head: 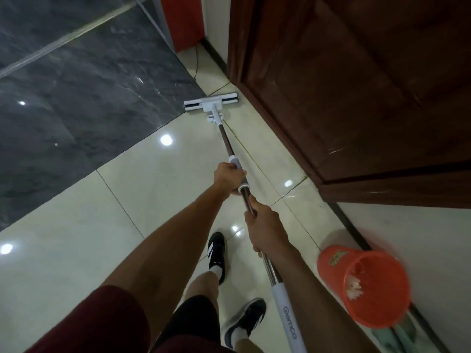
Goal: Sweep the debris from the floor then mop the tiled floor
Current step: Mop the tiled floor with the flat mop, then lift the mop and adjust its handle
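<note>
Count on inspection: one mop [226, 138] in my grip, one orange bin [362, 284], one wooden door [356, 85], two shoes.

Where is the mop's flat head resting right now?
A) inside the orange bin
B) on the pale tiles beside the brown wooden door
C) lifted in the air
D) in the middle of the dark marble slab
B: the mop head lies flat on the pale tiled floor, its right end at the foot of the wooden door.
</note>
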Motion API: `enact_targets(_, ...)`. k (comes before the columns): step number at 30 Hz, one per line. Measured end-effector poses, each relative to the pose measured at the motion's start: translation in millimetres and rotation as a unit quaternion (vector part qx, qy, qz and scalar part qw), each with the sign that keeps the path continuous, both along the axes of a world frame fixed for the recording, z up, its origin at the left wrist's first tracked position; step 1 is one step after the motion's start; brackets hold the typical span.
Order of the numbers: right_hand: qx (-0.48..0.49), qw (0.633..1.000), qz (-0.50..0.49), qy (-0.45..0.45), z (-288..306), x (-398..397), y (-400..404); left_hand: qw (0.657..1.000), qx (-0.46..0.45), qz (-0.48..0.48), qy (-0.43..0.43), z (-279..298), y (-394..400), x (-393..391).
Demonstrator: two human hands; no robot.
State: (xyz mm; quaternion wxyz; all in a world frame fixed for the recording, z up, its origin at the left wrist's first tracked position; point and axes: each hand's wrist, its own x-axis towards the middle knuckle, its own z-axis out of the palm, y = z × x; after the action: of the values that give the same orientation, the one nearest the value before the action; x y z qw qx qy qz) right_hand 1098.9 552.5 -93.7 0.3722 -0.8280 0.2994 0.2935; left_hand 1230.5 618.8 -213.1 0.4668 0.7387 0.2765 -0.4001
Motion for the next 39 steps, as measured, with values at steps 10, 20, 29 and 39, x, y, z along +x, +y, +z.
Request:
enact_targets(10,-0.026,0.998,0.047,0.016,13,-74,-21,1.0,0.0,-0.008,0.018,32,-18,-74)
enact_targets(20,0.061,0.995,0.076,0.028,35,-221,-104,0.997,-0.031,0.064,-0.011,51,-79,-243)
enact_targets(29,0.217,0.975,-0.012,0.054,105,-320,-168,0.996,-0.072,0.037,-0.042,94,-111,-359)
enact_targets(39,0.269,0.96,-0.064,0.038,142,-440,-211,0.966,-0.016,-0.203,-0.159,117,-124,-485)
